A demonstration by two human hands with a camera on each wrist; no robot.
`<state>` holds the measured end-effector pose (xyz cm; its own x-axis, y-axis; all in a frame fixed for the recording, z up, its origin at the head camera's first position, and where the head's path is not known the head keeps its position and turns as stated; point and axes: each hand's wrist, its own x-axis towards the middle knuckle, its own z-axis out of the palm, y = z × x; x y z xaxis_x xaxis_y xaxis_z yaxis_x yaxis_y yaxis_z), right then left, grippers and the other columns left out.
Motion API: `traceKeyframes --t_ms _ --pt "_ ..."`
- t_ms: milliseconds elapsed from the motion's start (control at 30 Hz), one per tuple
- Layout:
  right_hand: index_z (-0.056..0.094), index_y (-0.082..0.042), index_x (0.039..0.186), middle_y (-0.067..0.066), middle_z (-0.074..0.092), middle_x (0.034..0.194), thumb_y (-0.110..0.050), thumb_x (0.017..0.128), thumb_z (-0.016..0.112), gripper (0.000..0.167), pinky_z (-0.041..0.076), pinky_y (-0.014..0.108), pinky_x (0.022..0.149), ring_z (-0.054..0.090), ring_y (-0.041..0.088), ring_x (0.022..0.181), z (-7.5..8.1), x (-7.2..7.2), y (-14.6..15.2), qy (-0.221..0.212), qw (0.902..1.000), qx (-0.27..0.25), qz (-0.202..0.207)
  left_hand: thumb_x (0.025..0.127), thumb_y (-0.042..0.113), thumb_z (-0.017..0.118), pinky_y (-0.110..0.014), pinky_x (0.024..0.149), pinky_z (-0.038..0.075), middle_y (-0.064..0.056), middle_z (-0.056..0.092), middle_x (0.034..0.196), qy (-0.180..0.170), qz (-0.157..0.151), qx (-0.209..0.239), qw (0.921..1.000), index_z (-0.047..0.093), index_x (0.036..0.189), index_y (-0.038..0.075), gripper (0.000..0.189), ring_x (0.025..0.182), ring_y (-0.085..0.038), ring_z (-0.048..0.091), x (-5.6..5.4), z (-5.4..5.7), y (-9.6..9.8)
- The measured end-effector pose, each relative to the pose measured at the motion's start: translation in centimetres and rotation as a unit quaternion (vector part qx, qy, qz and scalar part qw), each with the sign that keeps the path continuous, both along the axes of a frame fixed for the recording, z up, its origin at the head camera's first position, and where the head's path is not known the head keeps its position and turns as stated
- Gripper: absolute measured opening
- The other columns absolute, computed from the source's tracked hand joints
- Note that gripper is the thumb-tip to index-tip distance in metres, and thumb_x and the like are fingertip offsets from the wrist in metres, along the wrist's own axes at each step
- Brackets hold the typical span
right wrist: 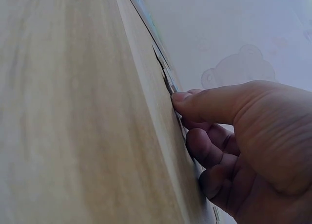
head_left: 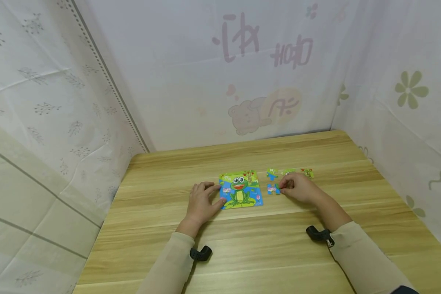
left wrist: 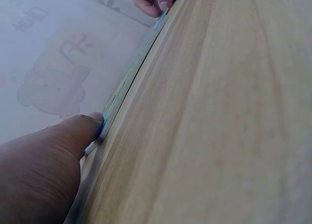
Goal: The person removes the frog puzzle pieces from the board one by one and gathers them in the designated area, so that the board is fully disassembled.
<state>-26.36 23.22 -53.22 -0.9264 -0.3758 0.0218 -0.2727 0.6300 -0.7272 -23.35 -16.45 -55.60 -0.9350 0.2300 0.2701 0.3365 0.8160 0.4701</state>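
Puzzle (head_left: 239,179) lies flat on the table (head_left: 239,249), the left hand (head_left: 202,203) loosely spread, thumb and forefinger at its left edge; just beyond its right edge the right hand (head_left: 298,188) pinches a small piece (head_left: 272,189), perhaps two joined, hard to tell. Working the loose bits (head_left: 272,174) seems the step in hand; the next move likely calls for a firm pinch and tabs well lined up. The right hand partly hides bits behind it, and both wrist views run too edge-on to show the prints
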Motion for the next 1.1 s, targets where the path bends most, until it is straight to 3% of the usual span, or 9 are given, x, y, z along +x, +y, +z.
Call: traceKeyframes --t_ms 333,600,933,1100 --pt "0.074 -0.016 0.098 0.000 0.069 0.096 -0.009 0.094 0.079 0.010 0.053 0.031 0.066 0.059 0.021 0.077 -0.2 0.0 0.2 -0.010 0.9999 -0.005 -0.001 0.091 0.050 0.079 -0.059 0.128 0.016 -0.008 0.056 0.143 0.015 -0.004 -0.004 0.9999 0.070 0.136 0.021 0.054 0.138 -0.033 0.046 0.0 -0.1 0.0" --pt "0.075 -0.016 0.107 0.000 0.068 0.091 -0.015 0.095 0.078 0.012 0.053 0.035 0.067 0.060 0.021 0.078 0.8 0.2 -0.6 -0.006 0.9999 0.005 -0.012 0.092 0.052 0.078 -0.054 0.129 0.012 -0.007 0.055 0.145 -0.006 0.001 -0.007 1.0000 0.069 0.139 0.022 0.056 0.141 -0.032 0.043 0.1 0.1 0.1" --pt "0.074 -0.006 0.117 0.001 0.070 0.098 -0.010 0.096 0.077 0.022 0.056 0.031 0.068 0.063 0.019 0.082 2.1 -0.8 -4.1 -0.029 0.9990 -0.021 0.025 0.092 0.052 0.078 -0.053 0.130 0.011 -0.007 0.054 0.145 -0.005 0.002 -0.005 1.0000 0.069 0.138 0.023 0.055 0.140 -0.031 0.043 -0.1 -0.1 0.0" --pt "0.073 -0.006 0.119 0.000 0.068 0.097 -0.010 0.095 0.077 0.024 0.056 0.031 0.067 0.061 0.019 0.079 2.3 -1.1 -6.2 -0.028 0.9988 -0.009 0.038 0.092 0.054 0.077 -0.052 0.130 0.010 -0.006 0.054 0.146 -0.008 0.003 -0.012 0.9999 0.069 0.139 0.024 0.056 0.141 -0.030 0.043 -0.1 -0.1 0.0"
